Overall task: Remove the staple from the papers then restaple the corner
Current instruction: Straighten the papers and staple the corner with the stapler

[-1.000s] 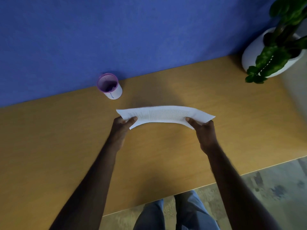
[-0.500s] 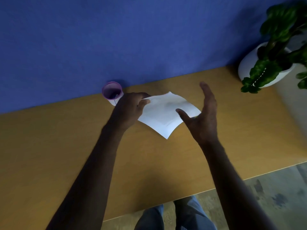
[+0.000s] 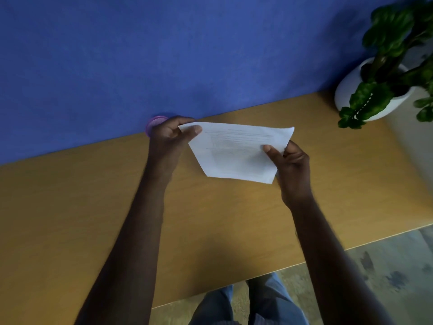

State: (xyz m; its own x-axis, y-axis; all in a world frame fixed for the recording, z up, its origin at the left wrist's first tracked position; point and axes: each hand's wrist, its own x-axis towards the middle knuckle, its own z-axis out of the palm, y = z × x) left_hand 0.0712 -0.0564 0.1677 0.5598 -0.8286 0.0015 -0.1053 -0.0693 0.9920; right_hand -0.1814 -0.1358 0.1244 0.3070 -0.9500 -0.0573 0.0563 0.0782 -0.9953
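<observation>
I hold the white printed papers (image 3: pixel 236 153) above the wooden table, printed side towards me. My left hand (image 3: pixel 171 134) pinches their upper left corner between thumb and fingers. My right hand (image 3: pixel 289 160) grips the right edge, thumb on top of the sheet. The staple is too small to make out. No stapler or staple remover is in view.
A purple-rimmed cup (image 3: pixel 155 121) stands at the back of the table (image 3: pixel 93 195) by the blue wall, mostly hidden behind my left hand. A potted plant in a white pot (image 3: pixel 351 90) sits at the back right. The table's front edge runs along the bottom right.
A second ago both hands held the papers bowed and flat. The right hand then let go while the left turned the papers; now the right hand grips the right edge again.
</observation>
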